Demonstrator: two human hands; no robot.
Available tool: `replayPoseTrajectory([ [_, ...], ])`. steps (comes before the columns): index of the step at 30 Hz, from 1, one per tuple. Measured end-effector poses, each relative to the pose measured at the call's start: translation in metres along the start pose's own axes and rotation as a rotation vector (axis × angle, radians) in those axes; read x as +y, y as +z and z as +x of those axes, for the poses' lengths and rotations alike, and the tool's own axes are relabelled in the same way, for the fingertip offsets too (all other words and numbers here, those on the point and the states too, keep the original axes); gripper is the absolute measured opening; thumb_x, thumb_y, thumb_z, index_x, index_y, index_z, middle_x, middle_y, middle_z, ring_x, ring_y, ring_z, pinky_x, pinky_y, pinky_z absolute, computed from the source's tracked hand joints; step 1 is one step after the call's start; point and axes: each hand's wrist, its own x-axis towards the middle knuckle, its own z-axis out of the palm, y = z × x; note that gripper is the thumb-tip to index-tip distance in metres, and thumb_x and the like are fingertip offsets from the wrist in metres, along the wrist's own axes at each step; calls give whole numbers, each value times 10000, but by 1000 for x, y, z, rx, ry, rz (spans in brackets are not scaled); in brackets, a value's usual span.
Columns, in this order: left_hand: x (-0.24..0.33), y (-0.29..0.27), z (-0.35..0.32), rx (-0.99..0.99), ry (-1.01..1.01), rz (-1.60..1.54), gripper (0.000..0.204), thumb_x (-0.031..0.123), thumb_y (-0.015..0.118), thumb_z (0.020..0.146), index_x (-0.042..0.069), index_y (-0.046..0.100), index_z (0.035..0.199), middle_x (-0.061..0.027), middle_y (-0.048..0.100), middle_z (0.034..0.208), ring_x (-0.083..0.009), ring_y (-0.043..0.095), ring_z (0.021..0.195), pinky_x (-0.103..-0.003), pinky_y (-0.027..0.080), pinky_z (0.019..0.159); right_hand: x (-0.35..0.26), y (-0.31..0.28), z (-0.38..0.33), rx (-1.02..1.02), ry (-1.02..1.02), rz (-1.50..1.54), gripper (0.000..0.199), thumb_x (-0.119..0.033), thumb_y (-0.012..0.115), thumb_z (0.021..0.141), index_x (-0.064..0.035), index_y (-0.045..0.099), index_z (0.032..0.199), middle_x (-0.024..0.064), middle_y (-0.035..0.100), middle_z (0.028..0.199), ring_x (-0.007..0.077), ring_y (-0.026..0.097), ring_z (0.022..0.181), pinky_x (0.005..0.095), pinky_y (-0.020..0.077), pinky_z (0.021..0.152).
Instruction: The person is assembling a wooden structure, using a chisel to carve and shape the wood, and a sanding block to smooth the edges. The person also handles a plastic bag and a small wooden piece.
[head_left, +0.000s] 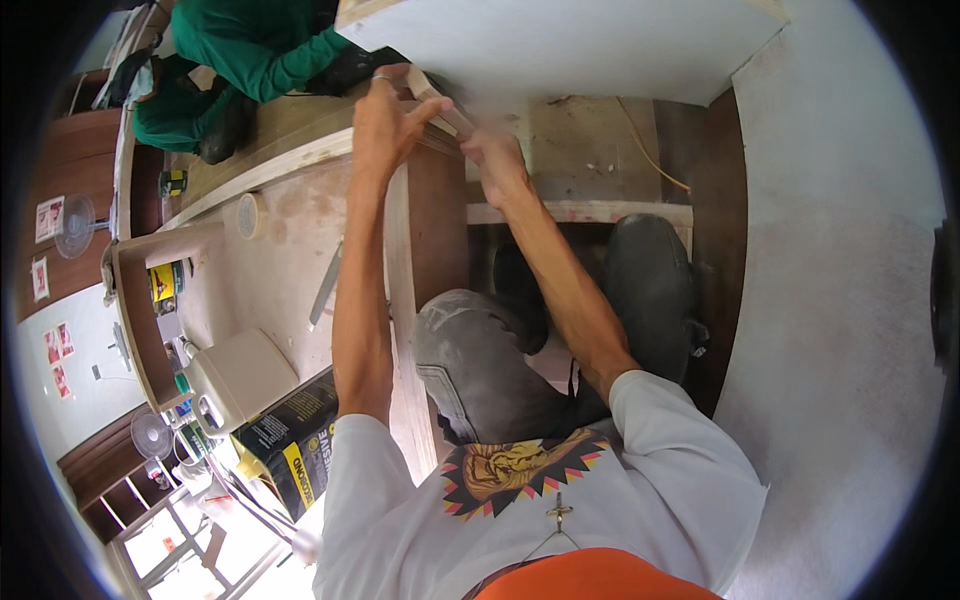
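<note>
Both of my arms reach forward to a pale wooden strip (455, 119) under the lower edge of a white panel (570, 50). My left hand (388, 118) grips its far end, with the thumb stretched along it. Around its near end my right hand (497, 168) is closed, slightly blurred. The strip lies slantwise over the corner of a brown wooden partition (437, 215). Where its far end meets the panel, I cannot make out.
At the upper left, a person in a green top (245, 50) works close by. A roll of tape (252, 216) and a flat grey blade-like tool (326, 287) lie on the board at left. Nearer stand a beige jerrycan (245, 375) and a black-and-yellow box (290, 440). A thin cord (650, 150) lies ahead right.
</note>
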Motion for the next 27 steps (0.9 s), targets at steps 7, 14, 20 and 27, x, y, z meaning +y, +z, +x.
replayPoseTrajectory([
  [7,8,-5,6,-6,-12,110,723,347,892,727,-72,580,1227,-245,727,1011,-337,719,994,-397,548,873,8,-6,19,18,38,-47,513,-33,541,736,73,613,1232,61,581,954,162,516,914,272,410,849],
  [14,17,-45,-4,122,-180,-76,772,405,919,678,-59,606,1210,-225,735,1014,-279,728,955,-352,557,855,-9,-9,11,-195,-61,-265,525,-18,505,833,34,569,1351,119,625,1191,217,603,1106,318,456,976],
  [20,-34,-64,-31,699,-312,-434,809,506,921,643,-93,607,1087,-127,680,881,-217,657,810,-295,523,788,13,-25,17,-213,-227,-520,365,-37,540,890,11,634,1239,90,674,1107,175,633,1005,304,501,886],
  [27,-46,-20,-34,1091,-234,-920,511,270,848,829,-10,502,1081,-27,586,872,-117,555,779,-268,480,698,-10,-10,3,-484,-651,-1652,327,-28,554,850,-34,667,1157,166,686,1103,312,664,984,388,511,880],
])
